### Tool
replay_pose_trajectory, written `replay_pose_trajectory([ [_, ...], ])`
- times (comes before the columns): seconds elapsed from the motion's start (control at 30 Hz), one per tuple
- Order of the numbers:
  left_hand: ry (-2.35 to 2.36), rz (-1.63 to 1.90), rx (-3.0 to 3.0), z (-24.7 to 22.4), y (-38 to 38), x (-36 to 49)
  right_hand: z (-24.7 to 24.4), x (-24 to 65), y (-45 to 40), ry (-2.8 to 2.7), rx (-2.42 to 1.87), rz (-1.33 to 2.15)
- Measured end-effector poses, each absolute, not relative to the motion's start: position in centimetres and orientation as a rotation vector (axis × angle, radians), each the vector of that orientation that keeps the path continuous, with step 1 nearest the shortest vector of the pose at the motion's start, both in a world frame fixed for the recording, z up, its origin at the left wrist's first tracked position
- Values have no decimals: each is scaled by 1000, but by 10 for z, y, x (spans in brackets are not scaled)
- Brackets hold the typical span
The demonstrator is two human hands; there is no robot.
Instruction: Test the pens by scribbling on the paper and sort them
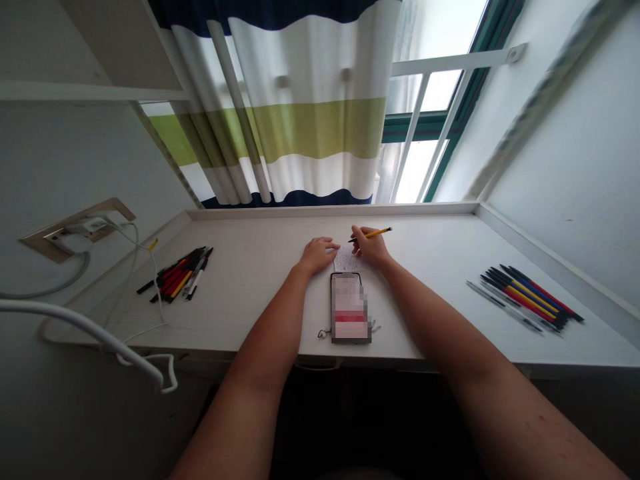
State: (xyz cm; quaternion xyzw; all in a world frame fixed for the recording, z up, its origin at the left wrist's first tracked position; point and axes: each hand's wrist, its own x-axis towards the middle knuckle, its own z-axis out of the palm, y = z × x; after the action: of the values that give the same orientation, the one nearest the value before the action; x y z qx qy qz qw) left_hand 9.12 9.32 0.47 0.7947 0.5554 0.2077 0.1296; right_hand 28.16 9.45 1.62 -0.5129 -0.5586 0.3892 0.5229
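Note:
A small sheet of paper (pixel 345 259) with dark marks lies on the white desk (pixel 250 293). My left hand (pixel 318 255) rests at its left edge, fingers apart and holding nothing. Over the paper's right part, my right hand (pixel 371 247) grips a yellow pen (pixel 379 233) with a black tip pointing down and left. Whether that tip touches the paper cannot be made out. Just below the paper, between my forearms, a phone (pixel 349 308) lies face up, its screen blurred out.
Several pens lie in a loose pile (pixel 180 275) at the left, with a white cable (pixel 160 303) across it. More pens (pixel 525 297) are lined up at the right. A raised ledge (pixel 330 212) borders the back, before a striped curtain (pixel 310 127).

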Motion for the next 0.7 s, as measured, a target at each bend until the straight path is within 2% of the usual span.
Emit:
replay_pose_trajectory([
  [0.2, 1602, 587, 2318, 4, 96, 91, 15, 273, 96, -1452, -1432, 802],
  [0.7, 1584, 601, 2308, 8, 90, 91, 11, 281, 104, -1456, -1342, 784],
])
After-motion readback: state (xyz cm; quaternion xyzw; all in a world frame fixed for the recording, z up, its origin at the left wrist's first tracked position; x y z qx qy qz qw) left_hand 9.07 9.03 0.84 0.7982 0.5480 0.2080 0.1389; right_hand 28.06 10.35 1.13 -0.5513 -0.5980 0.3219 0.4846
